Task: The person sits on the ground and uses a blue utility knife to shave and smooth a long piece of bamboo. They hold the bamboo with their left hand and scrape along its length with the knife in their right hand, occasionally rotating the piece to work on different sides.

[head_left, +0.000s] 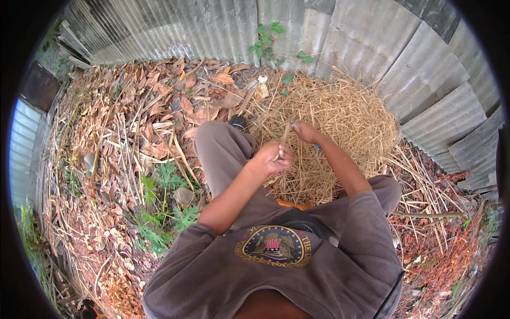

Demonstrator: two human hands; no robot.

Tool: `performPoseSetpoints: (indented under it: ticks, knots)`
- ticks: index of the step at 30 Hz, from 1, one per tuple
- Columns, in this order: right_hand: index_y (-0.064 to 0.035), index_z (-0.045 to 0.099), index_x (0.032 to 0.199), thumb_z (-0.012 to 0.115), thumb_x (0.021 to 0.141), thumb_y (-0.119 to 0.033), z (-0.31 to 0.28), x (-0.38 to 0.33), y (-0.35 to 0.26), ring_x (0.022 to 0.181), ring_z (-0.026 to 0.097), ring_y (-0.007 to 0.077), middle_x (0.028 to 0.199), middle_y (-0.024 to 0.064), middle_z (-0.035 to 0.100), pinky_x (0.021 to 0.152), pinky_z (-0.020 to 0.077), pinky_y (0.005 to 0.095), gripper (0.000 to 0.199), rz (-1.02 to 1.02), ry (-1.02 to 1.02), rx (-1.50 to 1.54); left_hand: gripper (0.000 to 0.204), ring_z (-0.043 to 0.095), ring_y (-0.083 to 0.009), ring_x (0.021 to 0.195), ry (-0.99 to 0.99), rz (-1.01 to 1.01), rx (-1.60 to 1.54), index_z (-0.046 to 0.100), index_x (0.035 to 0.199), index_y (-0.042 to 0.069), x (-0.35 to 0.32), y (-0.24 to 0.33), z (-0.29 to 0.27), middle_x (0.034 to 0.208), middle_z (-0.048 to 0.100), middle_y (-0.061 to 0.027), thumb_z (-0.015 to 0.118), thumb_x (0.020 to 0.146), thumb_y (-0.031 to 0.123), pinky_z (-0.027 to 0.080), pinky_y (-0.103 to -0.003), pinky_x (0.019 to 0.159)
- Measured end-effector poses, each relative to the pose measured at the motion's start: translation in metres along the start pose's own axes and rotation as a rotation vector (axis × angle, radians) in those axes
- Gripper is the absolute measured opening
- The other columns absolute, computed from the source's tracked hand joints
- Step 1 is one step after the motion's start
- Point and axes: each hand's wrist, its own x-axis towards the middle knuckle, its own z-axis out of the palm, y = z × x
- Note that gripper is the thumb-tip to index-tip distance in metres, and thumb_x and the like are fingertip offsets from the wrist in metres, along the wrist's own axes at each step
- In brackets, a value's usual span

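Note:
My left hand (275, 158) is closed in a fist around a thin twist of straw (287, 132), which sticks up from between the fingers. Just to the right and a little farther off, my right hand (305, 133) pinches near the upper end of that twist; its fingertips partly hide what they grip. Under and beyond both hands spreads a large heap of dry straw (345, 114), piled in front of my crossed legs. A dark round object (237, 123) lies beside my left knee. Something orange (295, 204) shows partly at the straw's near edge, by my lap.
Corrugated metal sheets (366, 40) form a fence behind the heap and along the right. Dry brown leaves (154, 101) cover the ground to the left. Green plants (170, 183) and a stone (184, 196) are near my left elbow. A pale crumpled wrapper (262, 87) lies by the heap.

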Motion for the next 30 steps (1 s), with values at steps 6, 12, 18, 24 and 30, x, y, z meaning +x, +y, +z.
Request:
performPoseSetpoints:
  ticks: [6,12,18,24,30]
  knots:
    - [-0.0034,0.053,0.097,0.039,0.099,-0.029,-0.008,-0.001,-0.006,0.070,0.067,0.0329,0.077,0.0176,0.067,0.065,0.0519,0.0444,0.029,-0.106,0.116,-0.372,0.024,0.032,-0.0049,0.042,-0.003,0.013,-0.021,0.038,0.076,0.017,0.001,0.006,-0.008,0.052,0.039,0.0084,0.033,0.099,0.016,0.024,-0.023,0.042]
    - [-0.0030,0.047,0.098,0.047,0.089,-0.012,0.007,-0.015,-0.004,0.073,0.068,0.0350,0.082,0.0191,0.068,0.061,0.0536,0.0461,0.012,-0.034,0.146,-0.467,0.019,0.031,-0.0061,0.043,0.063,0.005,-0.039,0.038,0.080,0.018,0.004,-0.003,-0.006,0.055,0.039,0.0077,0.033,0.098,0.017,0.023,-0.023,0.041]
    - [-0.0016,0.049,0.102,0.046,0.091,-0.012,0.021,-0.023,0.000,0.073,0.068,0.0353,0.080,0.0184,0.068,0.063,0.0541,0.0464,0.016,0.019,0.147,-0.425,0.015,0.030,-0.0046,0.042,0.159,0.049,0.059,0.036,0.089,0.020,0.010,-0.030,-0.008,0.056,0.036,0.0087,0.031,0.103,0.024,0.025,-0.022,0.042]
    - [-0.0021,0.054,0.101,0.044,0.095,-0.020,0.032,-0.018,-0.006,0.081,0.067,0.0356,0.083,0.0210,0.067,0.070,0.0511,0.0510,0.021,0.138,0.166,-0.341,0.016,0.030,-0.0053,0.043,0.158,0.075,0.061,0.036,0.090,0.018,0.019,-0.033,-0.020,0.055,0.035,0.0077,0.030,0.103,0.026,0.024,-0.022,0.041]
    - [0.0019,0.055,0.086,0.042,0.099,-0.028,0.030,-0.024,0.007,0.070,0.062,0.0357,0.078,0.0211,0.063,0.069,0.0474,0.0478,0.035,-0.020,0.134,0.086,0.021,0.029,-0.0054,0.042,0.132,0.113,0.162,0.037,0.086,0.016,-0.011,-0.052,-0.020,0.054,0.035,0.0069,0.035,0.103,0.028,0.027,-0.023,0.041]
